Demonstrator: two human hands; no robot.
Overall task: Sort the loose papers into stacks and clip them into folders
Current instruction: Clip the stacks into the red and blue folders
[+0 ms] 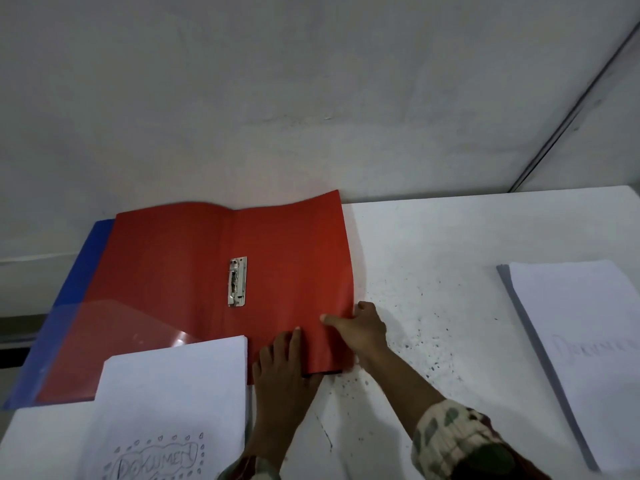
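A red folder [166, 271] lies open on the white table [450, 254], with its metal clip [237, 281] at the spine. My left hand [282, 372] presses flat on the folder's lower right corner. My right hand [360, 329] pinches the folder's right edge, thumb on top. A stack of white papers [173, 393] with a "DOKUMEN" drawing overlaps the folder's front edge. A second paper stack [581, 341] lies at the right, apart from both hands.
A blue folder [83, 271] lies under the red one and sticks out on its left, at the table's left edge. A grey wall [311, 98] rises right behind the folders. Speckled table surface shows between my right hand and the right stack.
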